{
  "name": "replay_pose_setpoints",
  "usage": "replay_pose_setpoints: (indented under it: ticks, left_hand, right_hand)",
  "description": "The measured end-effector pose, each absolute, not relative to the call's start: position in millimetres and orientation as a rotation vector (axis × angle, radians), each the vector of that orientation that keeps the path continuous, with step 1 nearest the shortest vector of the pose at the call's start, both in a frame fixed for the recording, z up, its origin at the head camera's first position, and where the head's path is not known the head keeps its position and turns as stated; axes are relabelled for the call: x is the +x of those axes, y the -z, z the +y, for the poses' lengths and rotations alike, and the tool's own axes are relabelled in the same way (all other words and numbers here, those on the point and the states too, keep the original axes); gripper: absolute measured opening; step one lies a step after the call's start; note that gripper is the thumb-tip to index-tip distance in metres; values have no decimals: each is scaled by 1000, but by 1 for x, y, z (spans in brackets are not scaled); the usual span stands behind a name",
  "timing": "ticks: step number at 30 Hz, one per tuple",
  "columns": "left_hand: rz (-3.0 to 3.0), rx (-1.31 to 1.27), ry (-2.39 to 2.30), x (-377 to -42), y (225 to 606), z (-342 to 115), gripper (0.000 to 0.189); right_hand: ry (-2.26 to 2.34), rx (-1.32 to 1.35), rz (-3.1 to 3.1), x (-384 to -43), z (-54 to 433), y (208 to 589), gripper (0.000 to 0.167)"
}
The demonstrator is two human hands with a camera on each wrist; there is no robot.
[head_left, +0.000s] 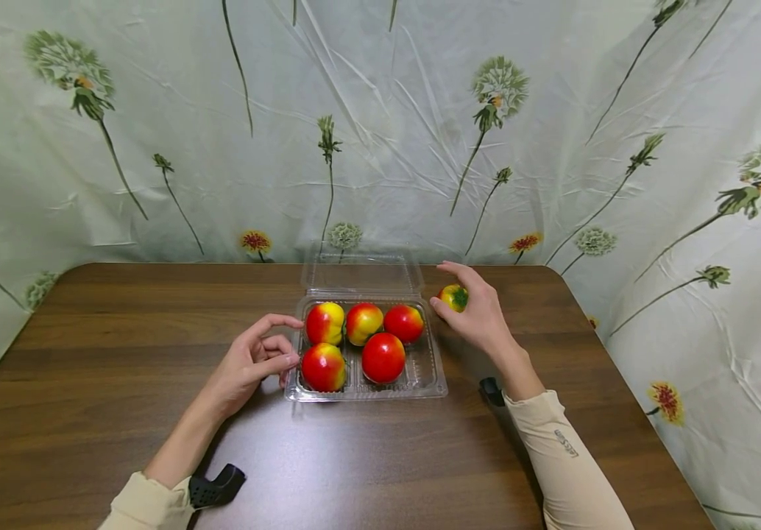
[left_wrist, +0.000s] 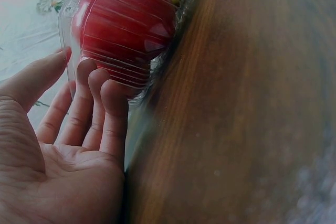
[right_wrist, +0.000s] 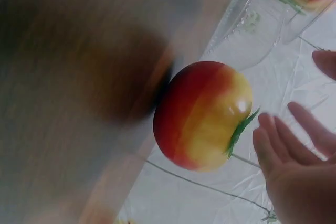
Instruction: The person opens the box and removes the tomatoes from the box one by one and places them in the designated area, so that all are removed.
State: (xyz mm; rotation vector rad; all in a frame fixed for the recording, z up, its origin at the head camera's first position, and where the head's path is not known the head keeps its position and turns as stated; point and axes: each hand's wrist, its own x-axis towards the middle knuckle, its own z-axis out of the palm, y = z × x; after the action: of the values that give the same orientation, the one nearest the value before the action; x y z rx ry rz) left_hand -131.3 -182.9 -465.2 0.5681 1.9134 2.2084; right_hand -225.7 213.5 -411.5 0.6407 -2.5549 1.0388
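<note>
A clear plastic clamshell box [head_left: 420,379] stands on the table with its lid [head_left: 360,274] raised at the back. Several red-and-yellow tomatoes [head_left: 383,358] lie inside it. My left hand [head_left: 248,364] is at the box's left side; in the left wrist view its fingertips [left_wrist: 113,90] rest against the ribbed plastic wall, fingers loosely bent. Right of the box, a single tomato [head_left: 453,297] with a green calyx sits on the table. My right hand [head_left: 480,316] spreads around it, and in the right wrist view a gap shows between the fingers and the tomato [right_wrist: 202,116].
The brown wooden table [head_left: 122,353] has its far edge just behind the box. Behind it hangs a pale sheet [head_left: 407,147] printed with dandelions, which also runs down the right side. A black wrist mount [head_left: 218,487] is on the left forearm.
</note>
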Motion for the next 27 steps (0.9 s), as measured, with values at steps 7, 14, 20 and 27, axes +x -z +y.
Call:
replay_pose_setpoints:
  ticks: [7,14,20,27]
  left_hand:
    - [1937,552,-2189,-131,465,-182,45]
    - [1941,557,-2191,-130,465,-182,45]
    - [1909,582,-2209,-131,466,-182,45]
    - [1881,592,-2222,-131,466,-181,45]
  right_hand:
    - [-1116,792,-2529,-222,209,414,50]
    - [-1156,930,-2543,-219,206,417,46]
    - [-1188,1040,-2587,-217,204,416,50]
    - [-1127,1183,-2607,-215,200,415,54]
